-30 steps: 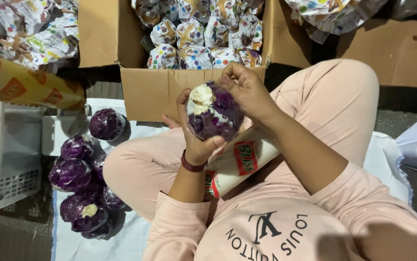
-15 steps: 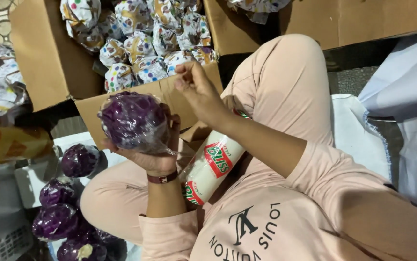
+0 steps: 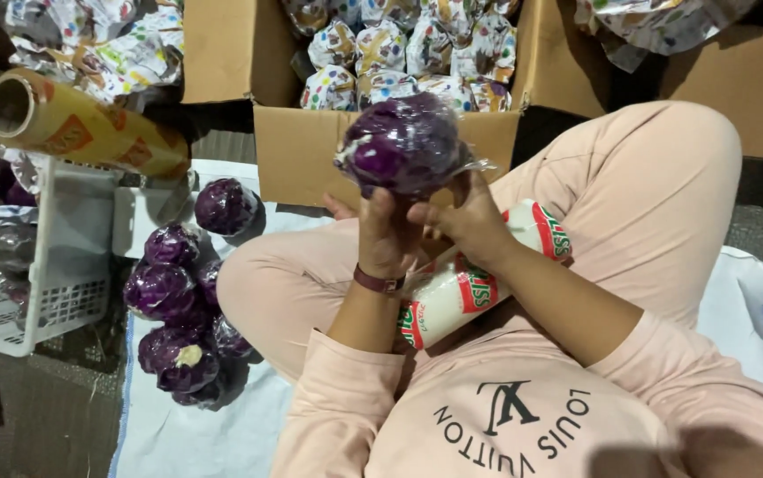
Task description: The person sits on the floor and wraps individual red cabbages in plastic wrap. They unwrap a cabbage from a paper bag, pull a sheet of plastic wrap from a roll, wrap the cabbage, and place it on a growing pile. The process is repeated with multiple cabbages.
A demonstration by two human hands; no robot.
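Cabbage (image 3: 403, 142) raised, both hands beneath; wrap roll (image 3: 474, 279) on lap.

Dim floor (image 3: 54, 416), white sheet (image 3: 195, 434)

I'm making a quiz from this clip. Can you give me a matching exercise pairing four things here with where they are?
1 purple cabbage
2 white film roll
3 yellow roll
4 paper-wrapped balls

A in the cardboard box
B on the white basket
C held up in left hand and right hand
D on the lap

Pairs: 1-C, 2-D, 3-B, 4-A
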